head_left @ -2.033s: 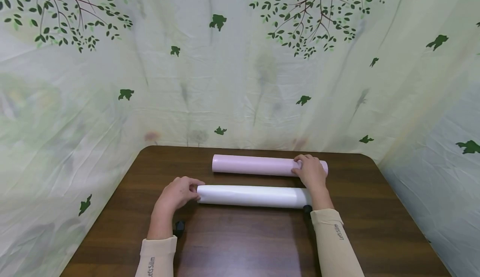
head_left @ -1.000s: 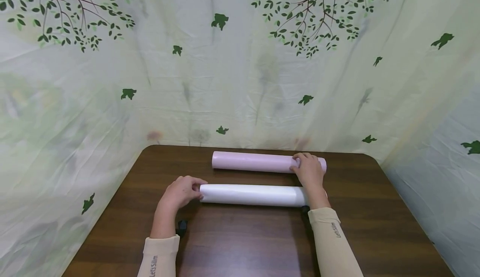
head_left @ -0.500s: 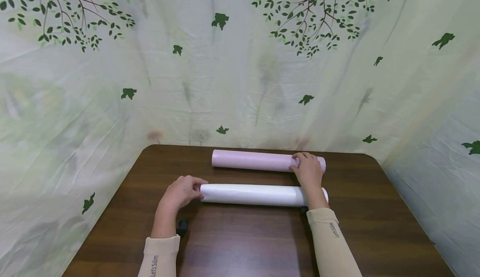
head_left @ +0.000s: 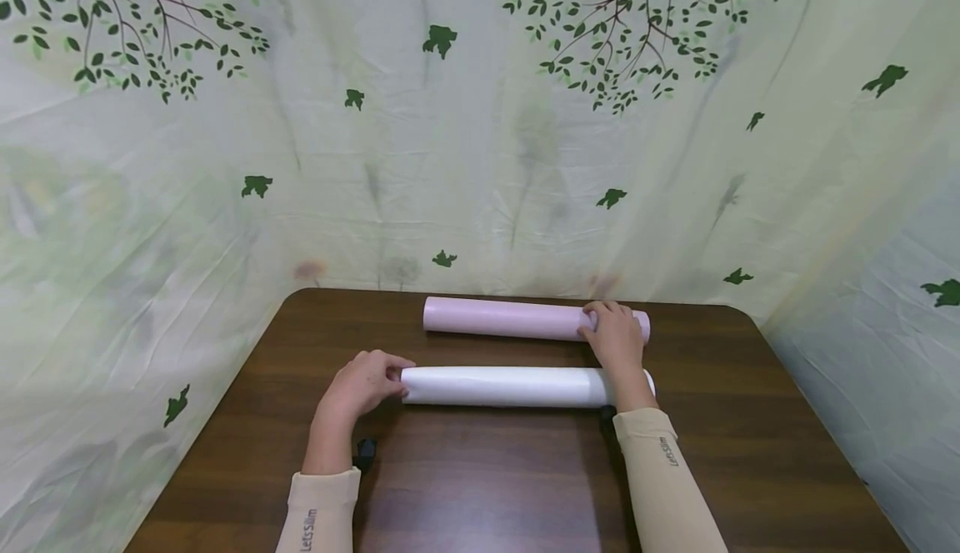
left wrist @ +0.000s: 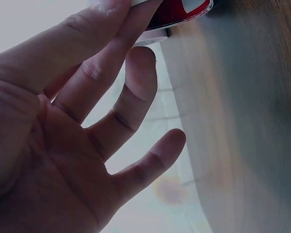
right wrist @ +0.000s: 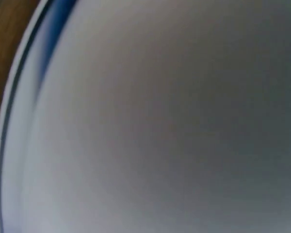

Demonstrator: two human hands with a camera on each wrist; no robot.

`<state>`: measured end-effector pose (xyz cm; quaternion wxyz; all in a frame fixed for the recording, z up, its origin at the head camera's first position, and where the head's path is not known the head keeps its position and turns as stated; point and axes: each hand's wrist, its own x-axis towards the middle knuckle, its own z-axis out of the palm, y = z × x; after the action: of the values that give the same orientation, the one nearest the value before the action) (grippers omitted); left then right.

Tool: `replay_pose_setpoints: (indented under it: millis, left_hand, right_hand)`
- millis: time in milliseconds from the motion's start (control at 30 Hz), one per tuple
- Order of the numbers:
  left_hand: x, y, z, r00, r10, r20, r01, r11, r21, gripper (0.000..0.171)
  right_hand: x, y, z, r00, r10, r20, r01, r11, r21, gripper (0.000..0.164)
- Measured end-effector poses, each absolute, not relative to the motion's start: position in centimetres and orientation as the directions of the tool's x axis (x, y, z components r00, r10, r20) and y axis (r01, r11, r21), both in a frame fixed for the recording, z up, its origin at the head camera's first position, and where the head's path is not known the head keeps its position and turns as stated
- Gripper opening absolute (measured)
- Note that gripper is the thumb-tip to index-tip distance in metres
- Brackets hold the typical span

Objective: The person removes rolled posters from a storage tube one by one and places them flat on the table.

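Note:
Two long rolls lie crosswise on the table in the head view, one behind the other. Nearer is a glossy white rolled sheet (head_left: 502,387), its inner face showing red in the left wrist view. My left hand (head_left: 363,382) pinches its left end between thumb and forefinger, and the other fingers (left wrist: 140,73) are spread off it. Behind it is a pink rolled sheet (head_left: 502,318). Near its right end my right hand (head_left: 617,338) grips it from above, with that forearm crossing over the white roll. The white roll's pale surface (right wrist: 150,121) fills most of the right wrist view.
The brown wooden table (head_left: 480,478) has rounded far corners, and the pink roll lies close to its back edge. A pale curtain (head_left: 480,161) printed with leaves hangs behind. A small black wrist device (head_left: 365,455) shows beside the left sleeve.
The pink roll has slid slightly away toward the back edge with my right hand on it, widening the gap to the white roll. My left hand keeps its pinch.

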<state>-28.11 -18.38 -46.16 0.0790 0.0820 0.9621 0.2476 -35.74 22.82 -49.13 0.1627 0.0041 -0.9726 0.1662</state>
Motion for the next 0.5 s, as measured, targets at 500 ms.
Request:
replay_pose_setpoints:
  millis: [500]
  left_hand:
    - [-28.1, -18.3, -46.0, -0.970, 0.201, -0.135, 0.110, 0.863, 0.493, 0.033]
  right_hand:
    - [-33.2, 22.2, -47.0, -0.920, 0.030, 0.391, -0.125, 0.923, -0.365, 0.035]
